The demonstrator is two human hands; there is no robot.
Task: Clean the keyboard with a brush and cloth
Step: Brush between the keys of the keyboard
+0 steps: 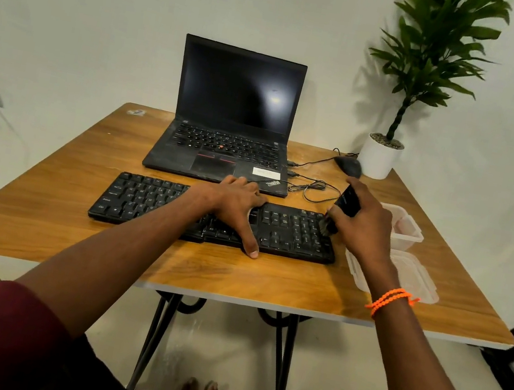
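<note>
We saw a pale wall (pixel 109 14) behind a wooden table (pixel 234 276). A potted plant (pixel 400 117) stood at its far right corner, a laptop (pixel 230 121) at the far edge. The keyboard (pixel 144 202) lay near the front edge. Our left hand (pixel 236 205) pressed it, fingers spread flat. Our right hand (pixel 367 224) gripped the brush (pixel 342 210), bristles touching the keyboard's right end.

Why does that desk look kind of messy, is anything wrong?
Nothing looks broken or spilled. The only untidy bit is the thin black cable lying in a loose tangle right of the laptop, behind the keyboard.
</note>
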